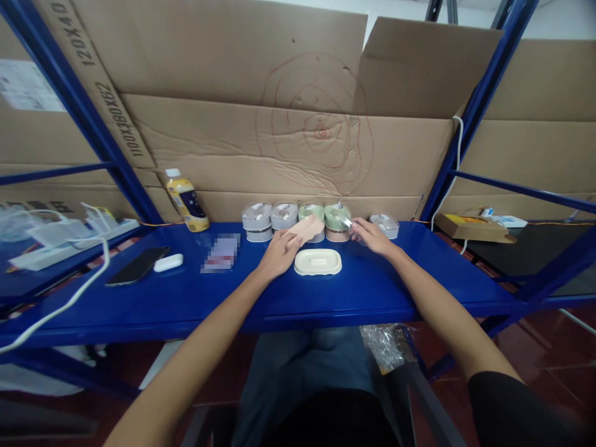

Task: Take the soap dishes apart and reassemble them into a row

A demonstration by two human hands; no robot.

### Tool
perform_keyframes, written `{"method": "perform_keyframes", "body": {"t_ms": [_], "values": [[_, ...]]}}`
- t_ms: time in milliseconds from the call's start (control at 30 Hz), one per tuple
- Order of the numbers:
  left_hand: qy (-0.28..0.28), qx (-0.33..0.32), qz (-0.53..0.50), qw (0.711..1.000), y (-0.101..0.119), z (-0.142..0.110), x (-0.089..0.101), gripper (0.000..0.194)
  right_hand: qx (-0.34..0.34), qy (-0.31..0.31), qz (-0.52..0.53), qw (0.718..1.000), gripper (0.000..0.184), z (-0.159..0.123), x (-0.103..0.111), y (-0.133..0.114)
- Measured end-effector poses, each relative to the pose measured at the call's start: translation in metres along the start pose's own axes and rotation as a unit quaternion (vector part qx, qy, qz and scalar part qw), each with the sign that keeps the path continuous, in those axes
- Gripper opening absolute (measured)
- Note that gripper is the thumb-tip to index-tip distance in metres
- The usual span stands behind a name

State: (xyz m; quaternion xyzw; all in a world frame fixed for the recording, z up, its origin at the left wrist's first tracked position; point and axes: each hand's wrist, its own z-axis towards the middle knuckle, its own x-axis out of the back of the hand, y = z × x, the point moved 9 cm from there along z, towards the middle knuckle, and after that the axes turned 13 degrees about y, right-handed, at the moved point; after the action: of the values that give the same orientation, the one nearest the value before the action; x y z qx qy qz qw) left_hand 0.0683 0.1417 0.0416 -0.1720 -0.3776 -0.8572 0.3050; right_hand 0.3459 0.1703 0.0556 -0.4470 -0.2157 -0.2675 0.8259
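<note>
Over the middle of the blue shelf, my left hand (pixel 279 251) grips a pale peach-beige oblong piece (pixel 307 228), held tilted. To its right my right hand (pixel 371 237) is closed, its fingertips pinching what looks like a clear plastic piece (pixel 348 222); its outline is hard to make out. Below and between the hands, a cream oblong tray (pixel 318 262) with a raised middle lies flat. Behind the hands stand stacked oblong containers with clear covers, grey ones (pixel 257 215) on the left and a green one (pixel 336 214) on the right. My left hand's piece partly hides them.
A single grey covered container (pixel 385 225) sits right of my right hand. Leftward are a yellow drink bottle (pixel 187 202), a blurred-out packet (pixel 222 253), a white earphone case (pixel 168 263) and a black phone (pixel 138 266). Cardboard (pixel 209 130) backs the shelf; blue posts (pixel 484 105) flank it.
</note>
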Motion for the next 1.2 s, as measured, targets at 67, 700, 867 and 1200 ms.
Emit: {"method": "perform_keyframes", "body": {"t_ms": [67, 700, 867, 1200], "values": [[0.016, 0.027, 0.019, 0.999, -0.007, 0.002, 0.005, 0.055, -0.01, -0.006, -0.011, 1.0, 0.051, -0.002, 0.001, -0.002], [-0.122, -0.009, -0.091, 0.988, 0.019, -0.025, -0.034, 0.119, 0.201, -0.029, 0.009, 0.979, 0.066, -0.031, -0.043, -0.073], [-0.131, 0.008, -0.105, 0.986, 0.015, -0.026, -0.041, 0.129, 0.208, -0.06, -0.038, 0.975, 0.075, -0.038, -0.058, -0.076], [-0.145, -0.008, -0.095, 0.985, 0.014, -0.026, -0.039, 0.114, 0.169, -0.137, -0.104, 0.971, 0.097, -0.046, -0.063, -0.071]]}}
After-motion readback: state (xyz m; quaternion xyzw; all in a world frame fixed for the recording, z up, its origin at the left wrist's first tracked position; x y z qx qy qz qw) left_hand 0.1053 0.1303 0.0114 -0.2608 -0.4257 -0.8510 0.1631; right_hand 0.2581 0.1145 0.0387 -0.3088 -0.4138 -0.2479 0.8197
